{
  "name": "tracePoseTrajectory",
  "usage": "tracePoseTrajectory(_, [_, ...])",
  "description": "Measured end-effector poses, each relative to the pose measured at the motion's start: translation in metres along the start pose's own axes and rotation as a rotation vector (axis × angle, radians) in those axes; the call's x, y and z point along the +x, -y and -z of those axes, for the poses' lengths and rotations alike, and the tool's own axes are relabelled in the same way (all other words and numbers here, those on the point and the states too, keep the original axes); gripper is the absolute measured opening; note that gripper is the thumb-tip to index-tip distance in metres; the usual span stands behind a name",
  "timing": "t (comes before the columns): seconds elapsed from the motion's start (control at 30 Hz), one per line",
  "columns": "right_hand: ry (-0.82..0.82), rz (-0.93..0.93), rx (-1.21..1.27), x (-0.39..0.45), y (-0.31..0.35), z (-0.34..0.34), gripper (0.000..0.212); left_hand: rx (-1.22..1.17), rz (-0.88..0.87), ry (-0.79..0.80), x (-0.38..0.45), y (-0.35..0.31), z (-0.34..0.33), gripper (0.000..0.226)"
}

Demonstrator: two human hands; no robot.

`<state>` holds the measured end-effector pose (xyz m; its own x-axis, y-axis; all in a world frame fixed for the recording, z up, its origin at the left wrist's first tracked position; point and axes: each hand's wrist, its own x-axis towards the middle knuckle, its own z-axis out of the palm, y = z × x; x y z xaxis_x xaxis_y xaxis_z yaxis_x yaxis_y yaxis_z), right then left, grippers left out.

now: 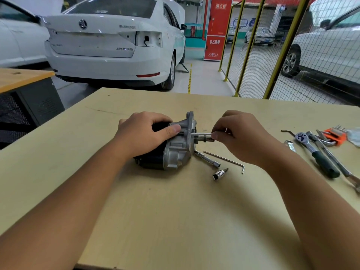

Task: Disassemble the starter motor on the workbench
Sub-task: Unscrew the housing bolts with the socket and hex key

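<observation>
The starter motor (175,152) lies on its side in the middle of the wooden workbench (175,221), black body to the left, silver aluminium housing to the right. My left hand (144,133) grips the top of the black body, thumb pressed against the housing. My right hand (239,135) pinches a thin hex key (201,134) whose tip enters the housing face just above the motor's shaft (205,140).
A socket extension (207,159), a long hex key (224,159) and a small bit socket (219,174) lie right of the motor. A ratchet (316,154), wrenches and an orange hex key set (334,136) sit at the right edge. White cars stand beyond the bench.
</observation>
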<state>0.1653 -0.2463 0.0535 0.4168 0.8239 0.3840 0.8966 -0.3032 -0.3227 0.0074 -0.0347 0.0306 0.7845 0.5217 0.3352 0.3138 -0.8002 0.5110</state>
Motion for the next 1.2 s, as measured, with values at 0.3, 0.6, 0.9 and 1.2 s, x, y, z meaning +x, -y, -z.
tracePoseTrajectory(0.3, [-0.074,0.008,0.046,-0.0018,0.0038,-0.0024,0.010,0.000,0.001,0.005,0.0010,0.0013,-0.0005,0.069])
tracePoseTrajectory(0.6, [-0.041,0.013,0.081,-0.0016,-0.0002,-0.0015,0.017,0.003,0.015,-0.011,0.0015,0.0001,-0.0029,0.070])
tracePoseTrajectory(0.9, [-0.085,0.011,-0.039,-0.0012,0.0077,0.0000,0.010,0.011,0.017,0.003,0.0005,0.0002,-0.0023,0.075])
tracePoseTrajectory(1.2, [-0.006,0.005,0.031,-0.0016,-0.0013,-0.0033,0.015,0.027,0.018,-0.023,0.0000,-0.0011,-0.0047,0.075])
